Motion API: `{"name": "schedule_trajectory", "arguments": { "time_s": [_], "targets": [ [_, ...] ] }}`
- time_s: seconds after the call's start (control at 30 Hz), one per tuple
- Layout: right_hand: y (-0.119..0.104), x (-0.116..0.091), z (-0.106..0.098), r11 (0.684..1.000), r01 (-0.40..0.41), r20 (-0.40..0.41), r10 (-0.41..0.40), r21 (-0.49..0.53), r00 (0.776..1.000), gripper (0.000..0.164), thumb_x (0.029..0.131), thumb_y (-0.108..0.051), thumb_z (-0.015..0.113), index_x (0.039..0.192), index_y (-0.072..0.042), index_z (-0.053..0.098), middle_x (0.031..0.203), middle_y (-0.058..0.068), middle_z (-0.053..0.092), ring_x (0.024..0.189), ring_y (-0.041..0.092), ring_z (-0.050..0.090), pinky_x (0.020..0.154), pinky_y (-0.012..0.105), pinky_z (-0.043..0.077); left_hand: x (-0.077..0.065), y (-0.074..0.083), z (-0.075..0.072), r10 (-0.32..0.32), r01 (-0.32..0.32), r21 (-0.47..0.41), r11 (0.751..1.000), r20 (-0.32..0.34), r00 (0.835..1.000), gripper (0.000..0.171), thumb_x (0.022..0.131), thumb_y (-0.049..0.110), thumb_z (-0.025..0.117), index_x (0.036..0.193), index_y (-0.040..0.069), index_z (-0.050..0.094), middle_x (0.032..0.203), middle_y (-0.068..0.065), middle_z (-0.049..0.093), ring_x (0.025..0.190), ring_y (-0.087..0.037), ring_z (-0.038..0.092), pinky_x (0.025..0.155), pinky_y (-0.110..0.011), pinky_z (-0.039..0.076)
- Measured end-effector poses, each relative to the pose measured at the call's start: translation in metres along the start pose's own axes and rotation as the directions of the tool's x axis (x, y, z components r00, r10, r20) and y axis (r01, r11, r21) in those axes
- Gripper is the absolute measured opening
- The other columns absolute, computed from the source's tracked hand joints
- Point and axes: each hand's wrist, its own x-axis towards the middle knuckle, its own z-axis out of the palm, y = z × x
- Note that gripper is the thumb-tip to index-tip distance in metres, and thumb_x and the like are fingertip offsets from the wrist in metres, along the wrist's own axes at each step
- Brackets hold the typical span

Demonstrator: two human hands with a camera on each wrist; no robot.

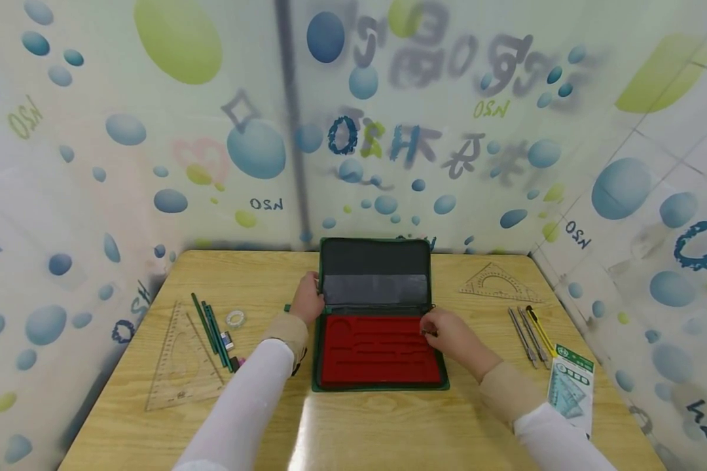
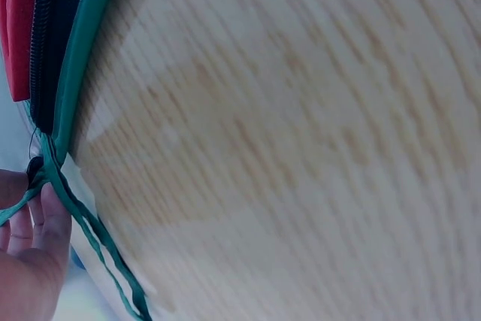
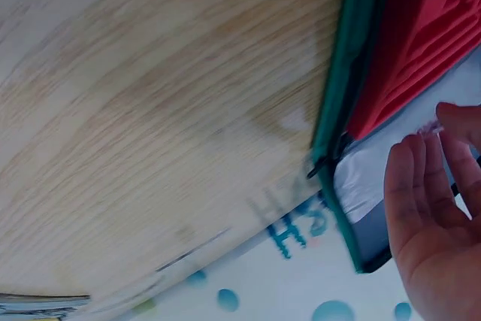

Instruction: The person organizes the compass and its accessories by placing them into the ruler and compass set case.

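A green zipper case (image 1: pixel 376 386) lies unfolded on the table, its dark lid raised at the back. Its red moulded tray (image 1: pixel 383 373) has a round recess and several long slots with nothing in them. My left hand (image 1: pixel 308 299) is at the case's left hinge corner; in the left wrist view its fingers and thumb pinch the green edging (image 2: pixel 49 163) there. Over the tray's upper right corner, my right hand (image 1: pixel 446 330) pinches a small shiny piece (image 3: pixel 430 127) between thumb and fingertips. The fingers mostly cover that piece, and I cannot tell its kind.
At left lie a clear set square (image 1: pixel 179 366), green pencils (image 1: pixel 205 327), a white tape-like ring (image 1: pixel 235 318) and an eraser (image 1: pixel 227 340). On the right are a protractor triangle (image 1: pixel 499 284), two metal compass-like tools (image 1: pixel 523 337), a yellow cutter (image 1: pixel 541 330) and a ruler packet (image 1: pixel 571 386).
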Motion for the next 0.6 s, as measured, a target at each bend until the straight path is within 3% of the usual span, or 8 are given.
{"name": "schedule_trajectory", "arguments": {
  "time_s": [0.33, 0.6],
  "targets": [
    [-0.007, -0.011, 0.005, 0.989, 0.145, 0.179, -0.135, -0.041, 0.975, 0.013, 0.078, -0.001, 0.072, 0.082, -0.012, 0.066, 0.08, -0.003, 0.056, 0.069, 0.009, 0.05, 0.061, 0.025, 0.045, 0.001, -0.001, 0.0, 0.007, -0.007, 0.001, 1.0, -0.003, 1.0, 0.043, 0.09, -0.003, 0.05, 0.131, -0.004, 0.036, 0.115, -0.021, 0.047, 0.102, -0.03, 0.049, 0.083, -0.042, 0.044],
    [-0.004, -0.013, 0.008, 0.989, 0.147, 0.187, -0.137, -0.036, 0.973, 0.013, 0.079, -0.001, 0.071, 0.085, -0.01, 0.066, 0.082, -0.001, 0.056, 0.069, 0.011, 0.051, 0.061, 0.025, 0.045, 0.001, -0.002, 0.001, 0.027, -0.026, 0.016, 1.0, -0.013, 1.0, 0.042, 0.089, -0.003, 0.05, 0.129, -0.005, 0.036, 0.115, -0.021, 0.046, 0.103, -0.031, 0.049, 0.085, -0.043, 0.044]
  ]
}}
